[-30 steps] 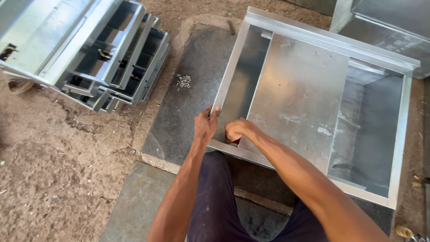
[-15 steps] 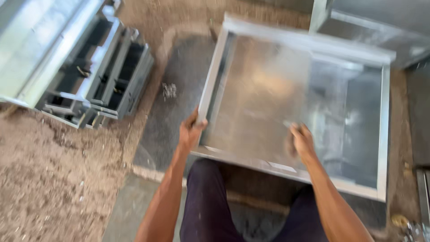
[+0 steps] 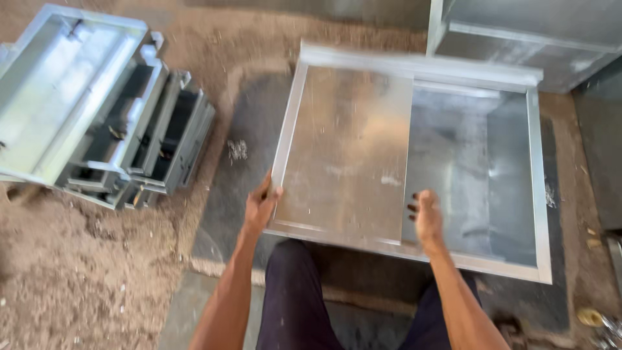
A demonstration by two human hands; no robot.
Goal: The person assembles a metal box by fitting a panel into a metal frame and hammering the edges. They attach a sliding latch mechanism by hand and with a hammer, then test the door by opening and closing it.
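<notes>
Galvanized box [image 3: 453, 162] | shiny, rectangular | left hand [image 3: 260, 209] clasps corner | right hand [image 3: 427, 217] fingers loose

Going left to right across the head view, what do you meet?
Stack of metal drawers → left hand gripping the near-left corner of the open metal box → flat sheet panel inside it → right hand → box's open compartment.

Open galvanized steel box [image 3: 363, 162], flat on slab
</notes>
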